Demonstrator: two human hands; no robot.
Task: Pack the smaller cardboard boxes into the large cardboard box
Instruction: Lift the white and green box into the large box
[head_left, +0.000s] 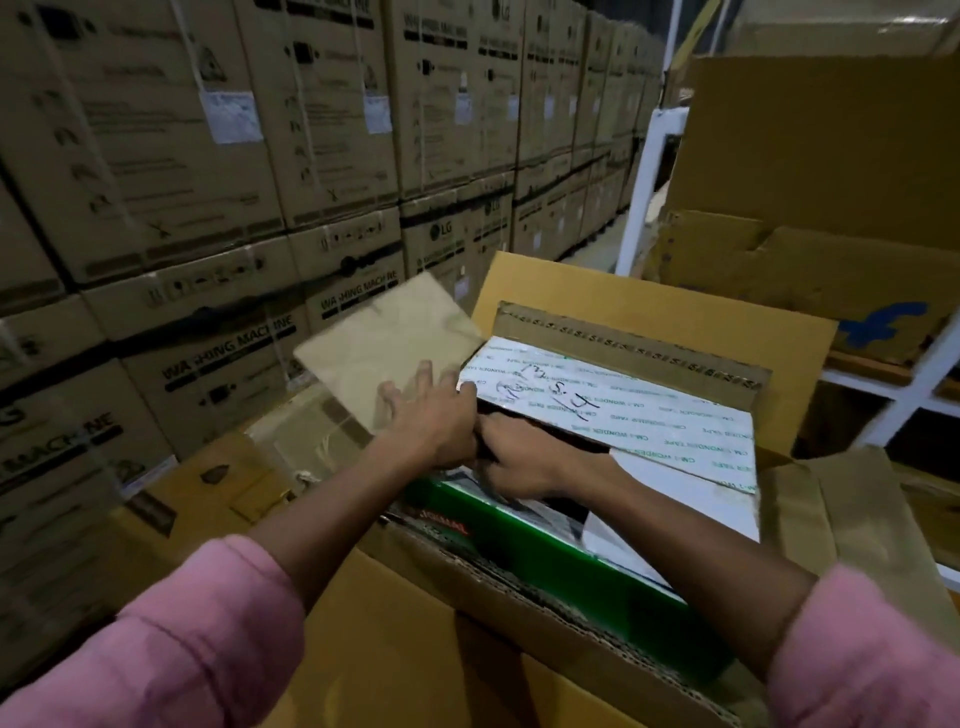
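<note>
- Standing at far left, stacked cartons (156, 156) fill the background.
- Left hand (434, 415) lies flat, fingers spread, on a side flap (384, 343).
- Right hand (519, 457) reaches under the taped flap (623, 405) — its grip I cannot tell.
- Green box (545, 551) lies inside the large box (415, 649), near its front wall.

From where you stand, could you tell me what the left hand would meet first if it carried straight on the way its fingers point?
The left hand already lies with straight fingers on the tan cardboard side flap of the large open cardboard box. Beyond the flap stand stacked washing-machine cartons, though depth is unclear.
</note>
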